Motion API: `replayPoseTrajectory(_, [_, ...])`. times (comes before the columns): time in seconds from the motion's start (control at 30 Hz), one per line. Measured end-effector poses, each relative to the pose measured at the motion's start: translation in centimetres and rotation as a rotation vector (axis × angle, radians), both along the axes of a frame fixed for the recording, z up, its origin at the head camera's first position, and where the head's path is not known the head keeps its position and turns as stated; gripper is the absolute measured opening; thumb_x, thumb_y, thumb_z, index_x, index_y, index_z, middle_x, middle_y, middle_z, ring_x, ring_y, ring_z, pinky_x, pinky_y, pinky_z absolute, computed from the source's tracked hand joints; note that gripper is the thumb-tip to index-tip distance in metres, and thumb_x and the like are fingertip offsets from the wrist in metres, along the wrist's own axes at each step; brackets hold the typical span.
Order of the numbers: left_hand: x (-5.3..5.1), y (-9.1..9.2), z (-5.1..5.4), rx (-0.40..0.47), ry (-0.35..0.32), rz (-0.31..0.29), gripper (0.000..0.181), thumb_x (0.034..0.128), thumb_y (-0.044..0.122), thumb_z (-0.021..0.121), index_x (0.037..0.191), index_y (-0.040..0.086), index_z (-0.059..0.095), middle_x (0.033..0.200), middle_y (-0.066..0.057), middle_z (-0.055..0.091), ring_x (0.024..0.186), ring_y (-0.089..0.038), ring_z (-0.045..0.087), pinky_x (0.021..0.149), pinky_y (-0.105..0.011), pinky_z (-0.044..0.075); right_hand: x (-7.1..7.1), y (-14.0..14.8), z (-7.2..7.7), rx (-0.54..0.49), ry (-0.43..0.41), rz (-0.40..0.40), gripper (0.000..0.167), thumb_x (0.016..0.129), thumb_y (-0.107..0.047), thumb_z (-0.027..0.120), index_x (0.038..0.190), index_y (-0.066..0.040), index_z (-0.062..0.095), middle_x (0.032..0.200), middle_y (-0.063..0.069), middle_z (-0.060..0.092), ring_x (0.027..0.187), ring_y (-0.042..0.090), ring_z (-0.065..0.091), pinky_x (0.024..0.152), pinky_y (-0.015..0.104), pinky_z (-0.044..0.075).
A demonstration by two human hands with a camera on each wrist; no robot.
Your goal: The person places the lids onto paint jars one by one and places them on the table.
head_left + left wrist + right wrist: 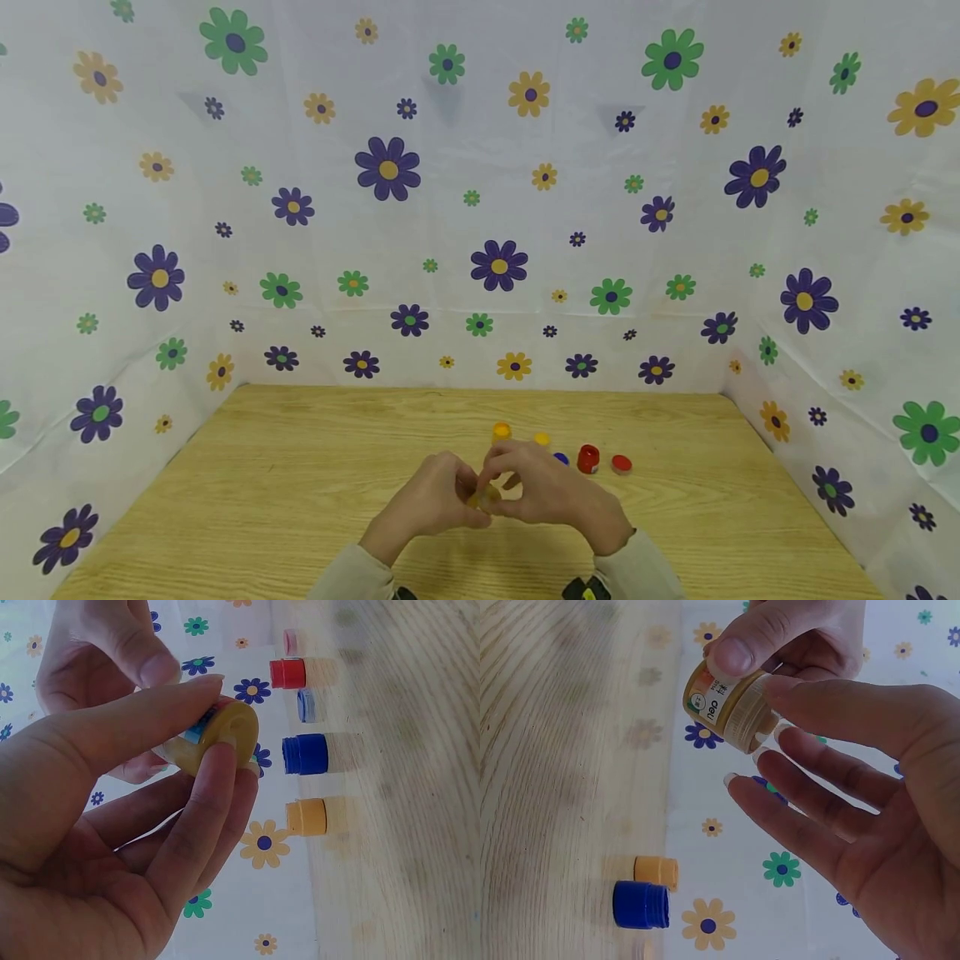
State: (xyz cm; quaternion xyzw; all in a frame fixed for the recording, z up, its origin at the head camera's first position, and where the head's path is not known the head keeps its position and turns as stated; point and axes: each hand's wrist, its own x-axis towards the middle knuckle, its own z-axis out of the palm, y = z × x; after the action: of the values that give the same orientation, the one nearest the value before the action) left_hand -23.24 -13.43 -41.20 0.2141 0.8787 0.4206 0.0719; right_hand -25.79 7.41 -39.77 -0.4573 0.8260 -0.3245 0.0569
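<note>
Both hands meet in front of the body, above the table, around a small ochre paint jar (705, 696) with a printed label. My left hand (441, 498) grips the jar's body, thumb on one side and fingers on the other; its ochre base (241, 724) faces the left wrist view. The jar's clear ribbed lid (744, 714) is pinched between the thumb and fingertips of my right hand (546, 490). In the right wrist view the jar is tilted, and the lid sits on it. Whether the lid is loose cannot be told.
Beyond the hands stand an open red jar (588, 460), a red lid (622, 464), a yellow jar (501, 431) and a yellow lid (542, 439). A blue jar (306, 754) and blue lid (306, 705) are there too. Flower-patterned sheets (450, 242) enclose the wooden table (300, 475).
</note>
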Motion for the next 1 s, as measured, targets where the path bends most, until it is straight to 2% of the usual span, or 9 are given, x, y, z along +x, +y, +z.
replayPoseTrajectory(0.13, [0.08,-0.01,0.05,0.005,0.000,-0.007,0.014,0.0768,0.009,0.088,0.088,0.006,0.080,0.078,-0.003,0.076,0.065,-0.010,0.062,0.058,-0.024,0.050,0.05,-0.10,-0.02,-0.004,-0.020,0.016,0.013,0.088,-0.003,0.079,0.096,-0.012,0.076,0.106,0.001,0.066,0.102,0.013,0.065,0.083,0.025,0.061])
replayPoseTrajectory(0.33, [0.09,0.00,0.07,0.000,-0.001,-0.010,0.015,0.0773,0.010,0.088,0.089,0.006,0.081,0.082,-0.004,0.078,0.068,-0.010,0.065,0.061,-0.025,0.053,-0.01,-0.22,-0.17,-0.010,-0.034,0.031,0.014,0.086,0.000,0.080,0.096,-0.010,0.077,0.104,0.002,0.068,0.102,0.013,0.066,0.083,0.021,0.060])
replayPoseTrajectory(0.5, [0.14,0.15,0.04,-0.004,0.001,-0.001,0.015,0.0763,0.011,0.089,0.088,0.006,0.081,0.079,-0.002,0.076,0.065,-0.008,0.061,0.059,-0.024,0.050,-0.02,-0.10,-0.28,0.000,-0.022,0.016,0.013,0.089,-0.005,0.080,0.100,-0.010,0.079,0.100,0.001,0.069,0.096,0.009,0.066,0.079,0.017,0.058])
replayPoseTrajectory(0.7, [0.11,0.22,-0.01,-0.012,0.001,0.010,0.011,0.0765,0.010,0.088,0.084,0.007,0.080,0.072,0.001,0.072,0.061,-0.009,0.052,0.056,-0.025,0.045,-0.07,-0.09,-0.36,0.010,-0.049,-0.017,0.014,0.091,-0.012,0.078,0.106,-0.011,0.079,0.099,0.000,0.072,0.092,0.006,0.066,0.076,0.013,0.056])
replayPoseTrajectory(1.0, [0.34,0.33,0.02,-0.009,0.012,0.027,0.011,0.0766,0.010,0.088,0.082,0.007,0.080,0.071,0.001,0.071,0.060,-0.010,0.053,0.055,-0.025,0.045,-0.24,-0.12,-0.61,-0.004,-0.083,-0.045,0.014,0.092,-0.011,0.077,0.106,-0.011,0.080,0.101,0.000,0.075,0.090,0.003,0.065,0.076,0.015,0.056])
